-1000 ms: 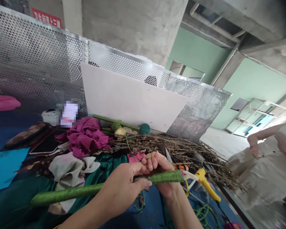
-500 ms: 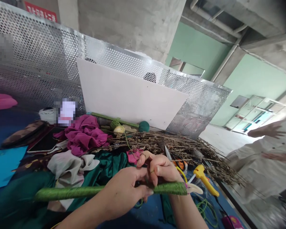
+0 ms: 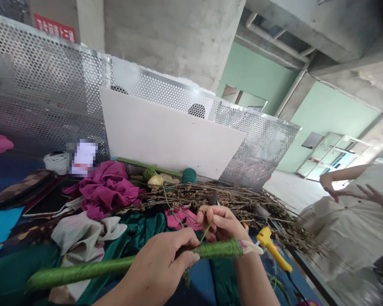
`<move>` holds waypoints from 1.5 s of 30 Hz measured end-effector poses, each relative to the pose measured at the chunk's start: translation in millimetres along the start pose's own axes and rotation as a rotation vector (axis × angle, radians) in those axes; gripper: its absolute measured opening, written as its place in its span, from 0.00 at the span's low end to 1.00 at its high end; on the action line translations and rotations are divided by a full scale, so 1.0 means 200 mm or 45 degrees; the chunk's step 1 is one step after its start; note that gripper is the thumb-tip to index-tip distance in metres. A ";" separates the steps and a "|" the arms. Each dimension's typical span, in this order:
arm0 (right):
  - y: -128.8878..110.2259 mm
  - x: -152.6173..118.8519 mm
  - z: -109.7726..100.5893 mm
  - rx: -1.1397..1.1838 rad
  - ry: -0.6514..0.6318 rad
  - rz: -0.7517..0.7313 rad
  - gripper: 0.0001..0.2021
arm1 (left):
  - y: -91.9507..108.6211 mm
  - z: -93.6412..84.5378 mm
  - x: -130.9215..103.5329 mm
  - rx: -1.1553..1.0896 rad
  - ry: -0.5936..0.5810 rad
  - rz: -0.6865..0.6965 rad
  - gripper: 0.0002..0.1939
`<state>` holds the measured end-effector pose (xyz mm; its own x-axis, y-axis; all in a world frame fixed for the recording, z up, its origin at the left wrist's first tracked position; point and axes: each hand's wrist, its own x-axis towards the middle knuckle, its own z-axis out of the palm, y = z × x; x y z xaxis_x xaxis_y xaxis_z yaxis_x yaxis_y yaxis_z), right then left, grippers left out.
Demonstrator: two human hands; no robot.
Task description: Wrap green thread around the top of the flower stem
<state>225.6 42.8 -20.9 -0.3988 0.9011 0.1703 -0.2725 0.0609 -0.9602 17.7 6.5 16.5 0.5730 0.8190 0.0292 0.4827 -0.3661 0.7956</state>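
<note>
A long stick wrapped in green yarn (image 3: 83, 273) lies slanted across the front, with a pale bare tip at its right end. My left hand (image 3: 159, 263) is closed round the stick, thumb and fingers pinching it near that end. Just above the wrapped part, my right hand (image 3: 225, 223) pinches a strand of green yarn (image 3: 207, 231) that runs taut down to the stick. A thin green line also leads back to a small yarn ball (image 3: 151, 172). Pink fabric (image 3: 180, 218) lies behind my fingers.
Dry twigs (image 3: 230, 193) stretch along the back, before a white board (image 3: 169, 131). A yellow glue gun (image 3: 274, 250) rests at right. Magenta cloth (image 3: 105, 189), dark green satin (image 3: 140, 229) and a phone (image 3: 84, 157) are at left. A person in pale clothes (image 3: 347, 229) stands at right.
My right hand has lifted slightly away from the stick, drawing the green yarn taut. The stick and left hand have shifted a little left in view. The other person's hands have moved.
</note>
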 end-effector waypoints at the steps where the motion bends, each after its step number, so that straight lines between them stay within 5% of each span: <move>1: -0.01 -0.01 -0.02 -0.023 0.026 0.000 0.20 | 0.00 0.00 0.00 0.029 0.036 -0.004 0.05; 9: -0.18 -0.13 -0.07 -0.357 0.350 -0.189 0.11 | -0.05 0.04 0.02 0.171 0.213 0.056 0.08; 14: -0.29 -0.23 0.10 -1.301 0.542 -0.709 0.06 | -0.07 0.07 0.03 0.209 0.306 0.056 0.09; 18: -0.33 -0.30 0.24 -1.762 0.380 -0.949 0.02 | -0.08 0.05 0.04 0.215 0.405 0.088 0.09; 22: -0.34 -0.29 0.27 -1.864 0.024 -0.819 0.02 | -0.08 0.00 0.02 0.217 0.504 0.107 0.10; 25: -0.30 -0.27 0.25 -1.810 -0.295 -0.587 0.04 | -0.07 -0.04 0.01 0.228 0.574 0.125 0.10; 28: -0.23 -0.24 0.23 -1.742 -0.377 -0.509 0.06 | -0.06 -0.06 0.00 0.238 0.628 0.153 0.10; 35: -0.15 -0.20 0.28 -1.131 -0.132 -0.702 0.10 | -0.07 -0.05 0.00 0.221 0.660 0.169 0.11; 41: -0.02 -0.12 0.43 -0.394 -0.138 -0.824 0.15 | -0.06 -0.04 0.00 0.182 0.586 0.177 0.11; 45: 0.07 -0.17 0.49 -0.040 0.289 -0.616 0.15 | -0.05 -0.03 0.00 0.183 0.564 0.113 0.10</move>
<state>149.9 -28.9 -19.5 -0.0339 0.8368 0.5465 -0.3506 0.5021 -0.7906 9.0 13.3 11.5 0.2934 0.8799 0.3738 0.5492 -0.4751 0.6875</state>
